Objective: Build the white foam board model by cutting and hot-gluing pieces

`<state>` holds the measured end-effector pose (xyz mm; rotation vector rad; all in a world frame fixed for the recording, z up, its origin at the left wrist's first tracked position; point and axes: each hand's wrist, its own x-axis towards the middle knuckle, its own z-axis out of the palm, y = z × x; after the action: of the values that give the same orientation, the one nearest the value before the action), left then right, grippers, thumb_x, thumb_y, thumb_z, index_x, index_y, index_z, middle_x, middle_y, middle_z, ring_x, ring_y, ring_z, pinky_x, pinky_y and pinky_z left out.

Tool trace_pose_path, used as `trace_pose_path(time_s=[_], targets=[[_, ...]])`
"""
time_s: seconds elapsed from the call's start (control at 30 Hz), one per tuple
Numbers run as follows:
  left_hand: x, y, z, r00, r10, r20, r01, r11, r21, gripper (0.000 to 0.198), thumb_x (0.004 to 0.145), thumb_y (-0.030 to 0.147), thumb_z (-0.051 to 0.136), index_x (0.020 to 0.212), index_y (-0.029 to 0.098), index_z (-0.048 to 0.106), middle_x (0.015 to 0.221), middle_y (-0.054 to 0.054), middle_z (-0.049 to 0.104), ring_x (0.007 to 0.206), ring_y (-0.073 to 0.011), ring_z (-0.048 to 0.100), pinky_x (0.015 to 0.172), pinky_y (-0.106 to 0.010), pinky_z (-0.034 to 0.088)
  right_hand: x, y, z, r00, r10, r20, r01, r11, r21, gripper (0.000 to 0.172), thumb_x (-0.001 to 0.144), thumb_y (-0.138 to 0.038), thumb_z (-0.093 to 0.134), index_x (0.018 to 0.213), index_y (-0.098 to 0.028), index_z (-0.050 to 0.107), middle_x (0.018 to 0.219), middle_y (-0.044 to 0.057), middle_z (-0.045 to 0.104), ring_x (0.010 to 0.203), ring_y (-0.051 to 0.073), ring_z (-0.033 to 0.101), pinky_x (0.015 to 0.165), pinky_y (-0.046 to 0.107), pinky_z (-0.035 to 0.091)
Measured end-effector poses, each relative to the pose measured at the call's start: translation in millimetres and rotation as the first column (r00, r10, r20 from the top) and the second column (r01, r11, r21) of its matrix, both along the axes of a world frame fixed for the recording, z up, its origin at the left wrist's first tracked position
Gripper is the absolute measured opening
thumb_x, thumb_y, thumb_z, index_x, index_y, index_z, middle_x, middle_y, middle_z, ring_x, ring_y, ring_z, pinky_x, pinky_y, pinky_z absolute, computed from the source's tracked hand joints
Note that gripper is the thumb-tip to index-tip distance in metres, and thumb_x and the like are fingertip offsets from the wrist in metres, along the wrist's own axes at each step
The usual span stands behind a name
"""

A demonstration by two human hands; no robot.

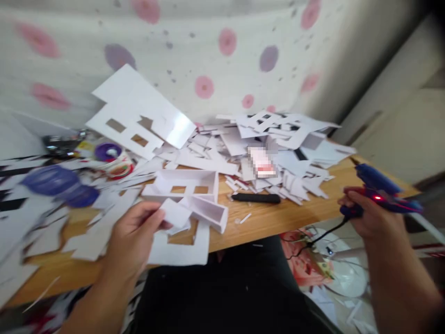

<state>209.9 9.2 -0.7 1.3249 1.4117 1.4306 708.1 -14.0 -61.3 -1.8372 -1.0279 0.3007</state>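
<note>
Card pinched in left grip (barely parted).

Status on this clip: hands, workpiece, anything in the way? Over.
Left hand pinching white card. Right hand gripping glue gun, red light on. Open white box on table; scraps crowding behind it.

- Glue gun: dark blue, with a glowing red light.
- Power cord: black.
- Square card piece: plain white.
- Open box: white.
- Utility knife: black.
- Roll: deep purple.
- Tub: white, marked with red.
- Hanging cloth: white ground, scattered pink and greyish-purple round blotches, small grey flecks.
- Tabletop: light brown wood grain.
- Trousers: black.
</note>
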Motion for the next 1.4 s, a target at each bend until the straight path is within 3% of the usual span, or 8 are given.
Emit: trace_pose_path(time_s=[0.03,0.1,0.17,0.3,0.37,0.63,0.9,1.4], targets=[[2.0,0.0,1.3,1.000,-0.003,0.014,0.004,1.000,-0.026,0.020,0.074,0.034,0.073,0.084,0.019,0.064,0.064,0.003,0.066,0.054,-0.0136,0.065,0.050,-0.020,0.051,-26.6,-6.0,0.2,0.992,0.090,-0.092,-0.084,0.994,0.066,0.029,0.084,-0.053,0.056,0.095,-0.025,0.059,0.082,0.000,0.061,0.057,0.013,0.055,0.059,0.032,0.052],[3.4,-1.2,0.8,0.998,-0.054,-0.027,0.053,0.997,-0.051,0.019,0.076,0.033,0.071,0.082,0.018,0.063,0.068,0.002,0.067,0.059,-0.0138,0.067,0.057,-0.023,0.054,-83.9,-18.0,4.4,0.817,0.416,-0.399,-0.343,0.907,0.242,0.031,0.067,-0.041,0.078,0.089,-0.025,0.064,0.081,0.003,0.064,0.066,0.018,0.061,0.059,0.033,0.052],[2.9,-5.1,-0.8,0.990,-0.108,-0.088,0.104,0.993,-0.054,0.016,0.080,0.033,0.068,0.082,0.018,0.062,0.071,0.001,0.068,0.063,-0.0144,0.068,0.061,-0.024,0.055,-139.7,-26.9,12.9,0.631,0.584,-0.511,-0.541,0.803,0.250,0.027,0.068,-0.039,0.079,0.088,-0.025,0.067,0.081,0.002,0.067,0.067,0.018,0.064,0.057,0.030,0.052],[1.8,-15.0,-0.5,0.947,-0.122,-0.298,0.141,0.989,0.042,0.011,0.082,0.030,0.066,0.082,0.019,0.063,0.073,0.000,0.068,0.067,-0.0146,0.067,0.064,-0.025,0.054,-216.2,-22.7,33.1,0.446,0.804,-0.393,-0.838,0.530,0.133,0.022,0.079,-0.039,0.071,0.092,-0.022,0.068,0.082,0.004,0.069,0.072,0.018,0.066,0.062,0.027,0.055],[1.4,-16.5,0.4,0.919,-0.105,-0.381,0.167,0.977,0.133,0.008,0.083,0.027,0.066,0.083,0.020,0.064,0.079,-0.002,0.069,0.073,-0.0150,0.066,0.068,-0.026,0.054,-232.6,-13.4,40.8,0.399,0.866,-0.302,-0.888,0.447,0.107,0.022,0.081,-0.041,0.068,0.087,-0.021,0.066,0.082,0.004,0.068,0.074,0.018,0.065,0.064,0.027,0.055],[-2.6,-10.7,-3.6,0.885,-0.078,-0.458,0.277,0.880,0.385,0.009,0.081,0.013,0.069,0.081,0.021,0.064,0.083,-0.001,0.064,0.081,-0.0155,0.062,0.075,-0.030,0.050,-251.1,-4.9,48.5,0.362,0.894,-0.263,-0.903,0.406,0.138,0.014,0.084,-0.034,0.066,0.087,-0.022,0.059,0.078,0.001,0.065,0.069,0.015,0.063,0.062,0.026,0.052],[-4.3,-14.3,-2.7,0.893,-0.115,-0.435,0.299,0.873,0.384,0.010,0.082,0.012,0.068,0.083,0.021,0.064,0.082,0.000,0.062,0.080,-0.0146,0.062,0.073,-0.030,0.050,-255.9,-5.0,52.8,0.327,0.918,-0.226,-0.921,0.363,0.142,0.009,0.083,-0.023,0.065,0.082,-0.022,0.056,0.076,-0.002,0.061,0.066,0.011,0.058,0.061,0.022,0.049],[-7.5,-15.8,-1.2,0.927,-0.135,-0.350,0.271,0.885,0.378,0.011,0.080,0.011,0.069,0.082,0.021,0.066,0.083,-0.001,0.065,0.079,-0.0140,0.063,0.070,-0.027,0.052,-252.8,-6.6,47.2,0.382,0.897,-0.225,-0.905,0.412,0.106,0.020,0.084,-0.041,0.063,0.081,-0.022,0.057,0.075,0.002,0.060,0.064,0.015,0.057,0.059,0.027,0.050]])
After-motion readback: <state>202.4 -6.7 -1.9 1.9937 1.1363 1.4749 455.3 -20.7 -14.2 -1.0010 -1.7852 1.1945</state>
